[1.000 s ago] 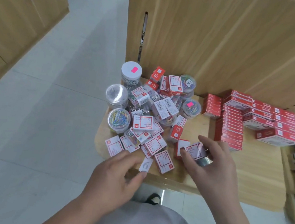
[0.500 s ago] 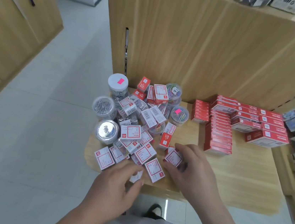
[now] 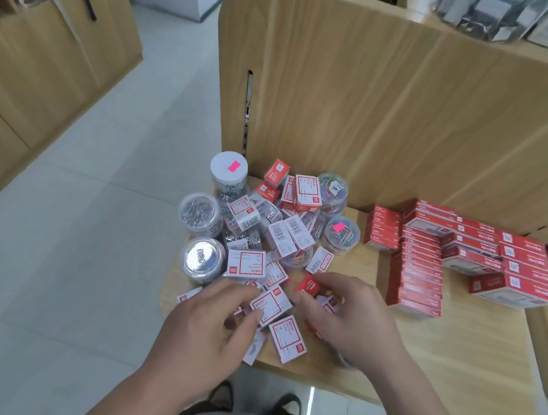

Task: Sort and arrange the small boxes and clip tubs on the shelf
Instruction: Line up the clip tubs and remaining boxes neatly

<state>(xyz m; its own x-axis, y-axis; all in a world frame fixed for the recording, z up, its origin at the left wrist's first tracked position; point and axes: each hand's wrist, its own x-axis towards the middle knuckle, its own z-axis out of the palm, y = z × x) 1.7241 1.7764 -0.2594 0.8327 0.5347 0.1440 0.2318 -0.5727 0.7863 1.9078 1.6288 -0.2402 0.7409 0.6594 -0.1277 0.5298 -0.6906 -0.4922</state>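
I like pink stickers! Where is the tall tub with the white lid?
In the head view, the tall tub stands at the pile's back left corner on the shelf, just behind the tub of silver clips.

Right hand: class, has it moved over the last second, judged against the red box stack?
Yes. The right hand has moved left, away from the red box stack, further into the loose small boxes.

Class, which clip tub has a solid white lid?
The tall tub at the pile's back left. Its white lid carries a pink sticker, and the remaining lids look clear or silvery.
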